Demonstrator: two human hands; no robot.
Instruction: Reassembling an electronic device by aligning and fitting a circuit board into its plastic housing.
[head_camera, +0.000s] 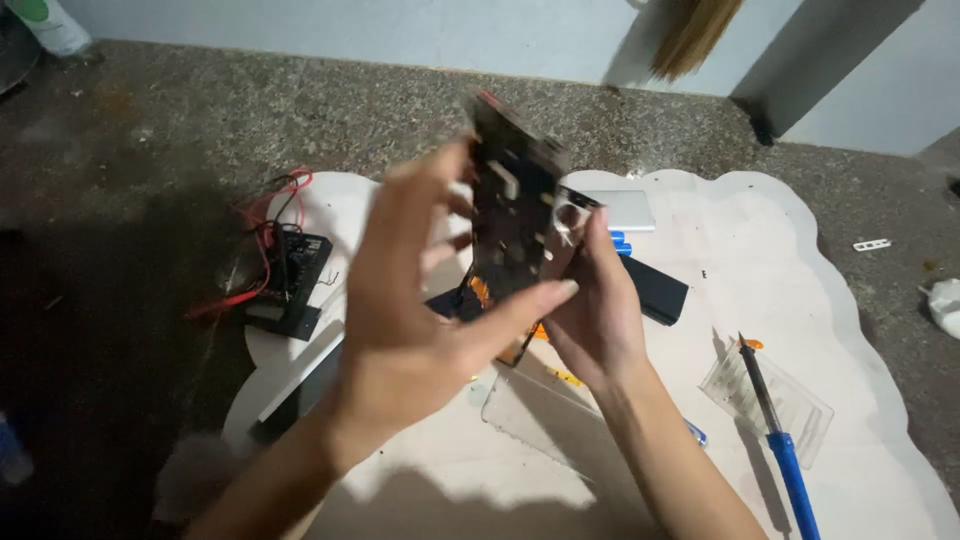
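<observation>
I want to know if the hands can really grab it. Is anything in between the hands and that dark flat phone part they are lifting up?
Nothing visible is in the way. The left hand and the right hand both touch the dark phone part directly, holding it up above the white mat.

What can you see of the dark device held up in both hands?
The dark flat device looks like an opened phone body: a thin black slab with pale inner parts and an orange bit near its lower end. It is motion-blurred, upright and slightly tilted above the white mat. The left hand and right hand grip its edges.
</observation>
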